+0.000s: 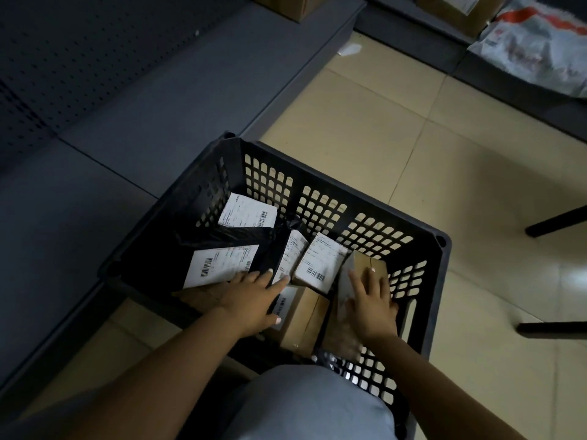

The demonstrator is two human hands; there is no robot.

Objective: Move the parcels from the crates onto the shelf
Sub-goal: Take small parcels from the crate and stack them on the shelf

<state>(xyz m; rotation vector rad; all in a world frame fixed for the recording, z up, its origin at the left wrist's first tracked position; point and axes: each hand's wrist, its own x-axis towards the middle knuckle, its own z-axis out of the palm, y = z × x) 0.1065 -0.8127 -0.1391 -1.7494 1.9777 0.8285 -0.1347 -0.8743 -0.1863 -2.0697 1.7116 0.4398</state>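
Observation:
A black perforated crate (pixel 365 217) sits on the floor in front of me, holding several parcels. A black bag parcel with a white label (pixel 219 265) lies at its left, and another labelled parcel (pixel 247 214) lies behind it. Two small labelled boxes (pixel 320 263) stand in the middle, and a plain brown box (pixel 301 319) lies near me. My left hand (pixel 254 300) rests flat, fingers spread, on the parcels by the black bag. My right hand (pixel 371 300) lies fingers apart on a brown box (pixel 371 265) at the crate's right side. The grey shelf (pixel 133 122) runs along the left.
Cardboard boxes (pixel 292 6) stand on the shelf's far end. Another low shelf at the top right carries a brown box (pixel 457 11) and a white plastic mailer bag (pixel 540 49). Black furniture legs (pixel 556 223) cross the tiled floor at right. My knee is at the bottom.

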